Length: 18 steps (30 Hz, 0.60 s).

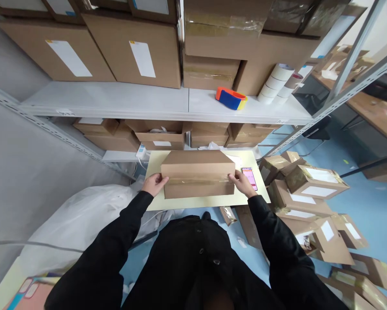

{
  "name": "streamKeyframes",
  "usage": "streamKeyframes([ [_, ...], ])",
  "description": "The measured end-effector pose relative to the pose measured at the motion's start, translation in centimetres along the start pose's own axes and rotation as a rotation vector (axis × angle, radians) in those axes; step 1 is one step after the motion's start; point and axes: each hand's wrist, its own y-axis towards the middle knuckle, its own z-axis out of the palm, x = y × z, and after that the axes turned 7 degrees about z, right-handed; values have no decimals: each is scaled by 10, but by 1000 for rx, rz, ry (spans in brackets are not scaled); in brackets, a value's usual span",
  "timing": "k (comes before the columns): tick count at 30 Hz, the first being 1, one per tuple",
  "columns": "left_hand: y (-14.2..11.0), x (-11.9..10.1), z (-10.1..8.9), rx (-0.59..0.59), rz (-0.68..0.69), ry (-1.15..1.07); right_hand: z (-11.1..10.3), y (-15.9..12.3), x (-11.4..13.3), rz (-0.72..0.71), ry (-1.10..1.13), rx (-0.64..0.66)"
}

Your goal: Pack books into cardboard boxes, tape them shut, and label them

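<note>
A brown cardboard box (198, 168) lies on a small pale yellow table (193, 203) in front of me, a strip of clear tape running along its near side. My left hand (155, 184) grips the box's left end, thumb on the cardboard near the tape. At the opposite end my right hand (240, 183) pinches the right edge by the tape. Both hands touch the box; the fingers behind its ends are partly hidden. Just right of my right hand rests a phone (249, 178) with a pink lit screen.
A grey shelf (122, 100) above the table bears large cartons, an orange-blue-yellow ring (231, 98) and stacked tape rolls (275, 83). Taped boxes (316, 181) pile up on the blue floor at right. White plastic sheeting (80, 211) bulges at left. A cable (35, 244) crosses the lower left.
</note>
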Motion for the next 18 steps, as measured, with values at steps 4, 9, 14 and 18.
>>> streamKeyframes([
  [4,12,-24,-15,-72,-65,165,-12,10,21,31,21,-4],
  [9,31,-30,-14,-42,-164,304,-6,18,26,68,-29,-26],
  [14,43,-30,-7,-30,-186,326,0,31,38,107,-258,-108],
  [18,49,-32,-2,-43,-180,315,3,38,51,112,-452,-150],
])
